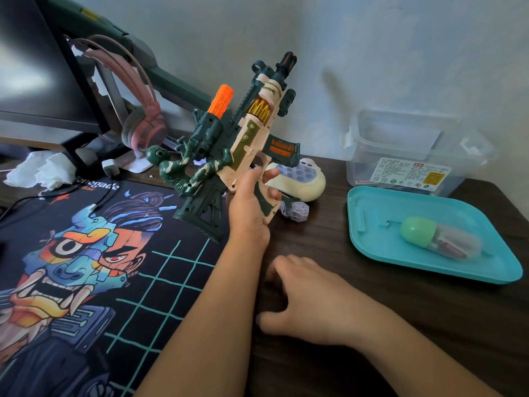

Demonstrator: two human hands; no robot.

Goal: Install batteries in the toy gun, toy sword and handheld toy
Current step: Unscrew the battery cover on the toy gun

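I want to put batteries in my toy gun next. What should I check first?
1. Toy gun held firmly: ok, the left hand grips its handle.
2. Right hand free: ok, it is open and holds nothing.
3. Battery cover found: cannot tell, none shows on this side.
4. Batteries ready: cannot tell, the green capsule on the blue tray holds something unclear.
5. Handheld toy out of the way: ok, it lies on the table behind the gun.
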